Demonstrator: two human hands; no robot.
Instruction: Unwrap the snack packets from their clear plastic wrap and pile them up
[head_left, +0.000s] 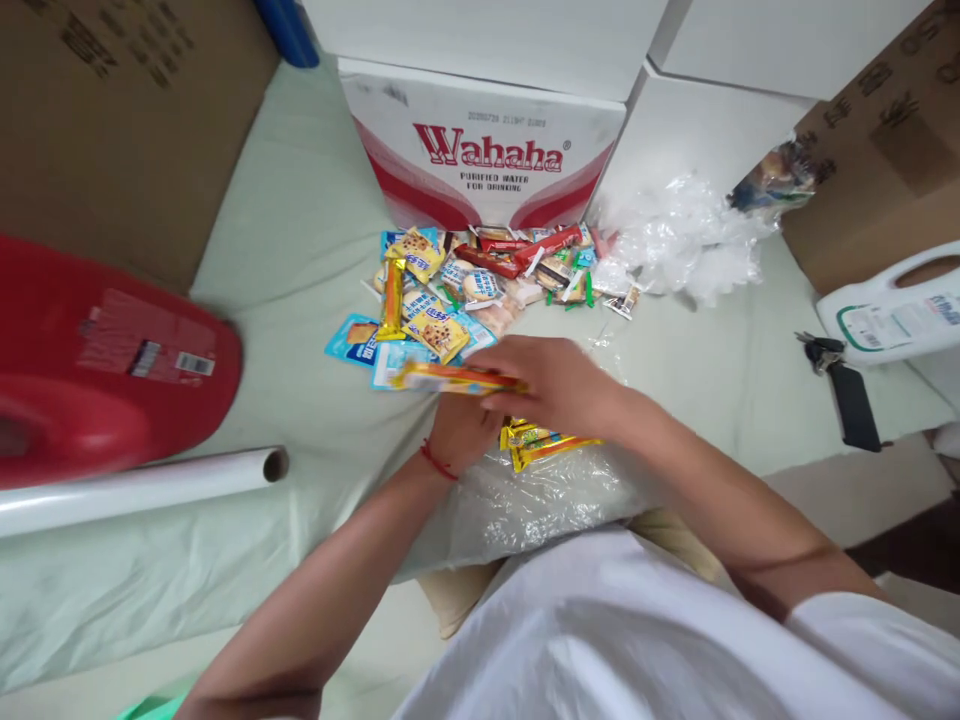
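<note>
The slim plastic-wrapped bar you hold is yellow and orange-red. You wear a plain white fabric shirt and a thin red cord bracelet; before you, the rectangular white cardboard box bears red lettering and sweeping red and pink curves.

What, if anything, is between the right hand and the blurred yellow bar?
Nothing visible: the right hand holds the yellow bar by one end. The left hand shows just below the bar in the picture, its fingertips hidden.
</note>
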